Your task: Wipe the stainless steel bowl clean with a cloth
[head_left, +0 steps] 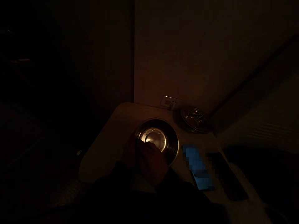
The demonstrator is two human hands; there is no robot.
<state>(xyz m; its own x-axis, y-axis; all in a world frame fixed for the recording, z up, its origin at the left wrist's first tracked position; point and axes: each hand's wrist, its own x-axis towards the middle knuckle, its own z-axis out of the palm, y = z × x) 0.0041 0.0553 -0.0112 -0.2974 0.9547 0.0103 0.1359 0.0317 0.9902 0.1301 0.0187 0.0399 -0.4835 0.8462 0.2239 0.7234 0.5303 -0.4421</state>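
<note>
The scene is very dark. A shiny steel bowl (pixel 163 137) stands on a small pale table (pixel 109 146), and it looks empty. My two hands are close together at the bowl's near rim. My right hand (pixel 151 161) covers the near edge of the bowl. My left hand (pixel 129 152) is just left of it, beside the rim. Both hands are dark shapes and their fingers do not show. Dark sleeves run down to the bottom of the frame.
A round steel lid or plate (pixel 195 119) lies behind the bowl at the right. A lit phone screen (pixel 198 169) glows right of the bowl, with a dark flat object (pixel 230 180) beside it. A wall socket (pixel 170 102) is behind the table.
</note>
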